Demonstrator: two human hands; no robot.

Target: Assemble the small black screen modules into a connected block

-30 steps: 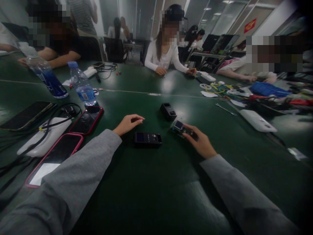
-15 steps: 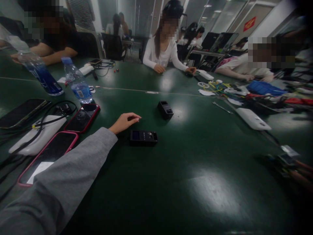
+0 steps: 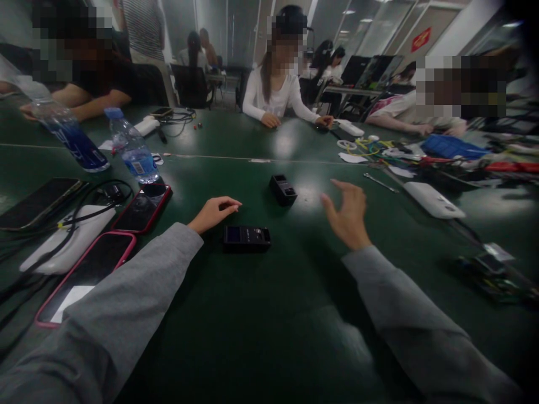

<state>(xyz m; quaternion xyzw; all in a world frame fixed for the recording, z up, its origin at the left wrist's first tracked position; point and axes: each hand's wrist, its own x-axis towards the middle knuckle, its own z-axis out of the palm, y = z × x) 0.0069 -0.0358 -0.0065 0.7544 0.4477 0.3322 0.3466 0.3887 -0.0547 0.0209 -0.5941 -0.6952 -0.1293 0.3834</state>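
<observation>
Flat black handheld device (image 3: 246,238), small dim screen at its left end, lying face up and lengthwise on the green table (image 3: 261,314). Beyond it, apart, small open-topped black box (image 3: 283,189), set askew.

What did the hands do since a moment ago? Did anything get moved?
The right hand carried the little gadget from the middle to the right side of the table, let it go there, and came back to the middle, open and empty. The left hand stayed resting beside the flat black device, and the small black box did not move.
</observation>
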